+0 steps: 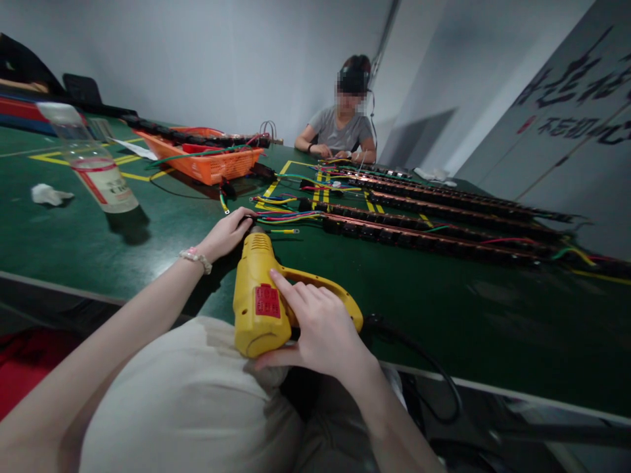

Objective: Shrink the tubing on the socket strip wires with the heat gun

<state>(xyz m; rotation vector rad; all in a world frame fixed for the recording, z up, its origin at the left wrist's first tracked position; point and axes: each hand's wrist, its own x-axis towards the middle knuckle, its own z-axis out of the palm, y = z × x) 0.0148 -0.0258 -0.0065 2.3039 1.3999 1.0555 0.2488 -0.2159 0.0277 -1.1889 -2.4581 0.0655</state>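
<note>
My right hand [320, 322] is wrapped round the handle of a yellow heat gun [256, 282], a red label on its body. The gun lies along the table's near edge, its nozzle pointing away from me. Just beyond the nozzle, my left hand [229, 233] pinches the ends of several coloured wires [288, 215]; the fingertips are partly hidden. Those wires run from a long black strip with copper bars [384, 231] stretching to the right. A yellow-green wire with a ring terminal [283, 231] lies loose beside the nozzle.
More black strips [438, 197] lie in rows on the green table [434, 309]. An orange basket [217, 167] holds further strips. A clear bottle [106, 177] and crumpled tissue [49, 195] are at left. Across the table sits a person [340, 125]. A black cord [434, 368] hangs over the edge.
</note>
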